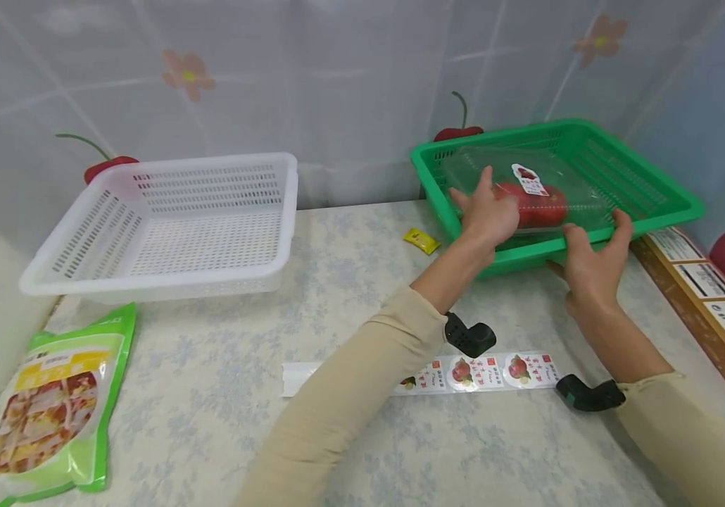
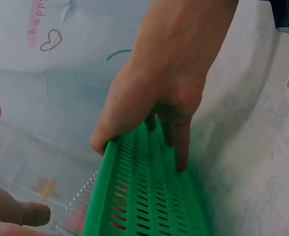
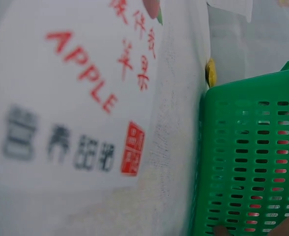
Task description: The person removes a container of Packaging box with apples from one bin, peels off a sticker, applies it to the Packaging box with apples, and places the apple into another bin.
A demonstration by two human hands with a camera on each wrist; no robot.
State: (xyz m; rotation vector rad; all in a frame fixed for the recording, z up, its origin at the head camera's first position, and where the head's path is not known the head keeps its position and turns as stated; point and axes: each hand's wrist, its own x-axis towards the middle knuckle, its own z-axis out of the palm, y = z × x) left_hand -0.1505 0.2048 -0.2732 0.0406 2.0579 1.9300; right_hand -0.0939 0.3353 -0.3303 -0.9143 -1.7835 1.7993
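Note:
A green slotted basket (image 1: 666, 186) stands at the back right. Inside lies a clear plastic box (image 1: 578, 186) of red apples (image 1: 543, 208), with an apple sticker (image 1: 530, 179) on its lid. My left hand (image 1: 488, 215) is over the left part of the box, fingers spread; whether it bears any of the box's weight cannot be seen. In the left wrist view its thumb shows at the lower left. My right hand (image 1: 597, 271) grips the basket's front rim, some fingers under it; the left wrist view shows this grip from the side (image 2: 169, 93).
A strip of apple stickers (image 1: 476, 372) lies below both wrists. On the left are a white slotted basket (image 1: 245, 274) and a green food packet (image 1: 52, 408). A small yellow packet (image 1: 421, 240) lies by the green basket. A printed brown cardboard item (image 1: 692, 303) lies at the right.

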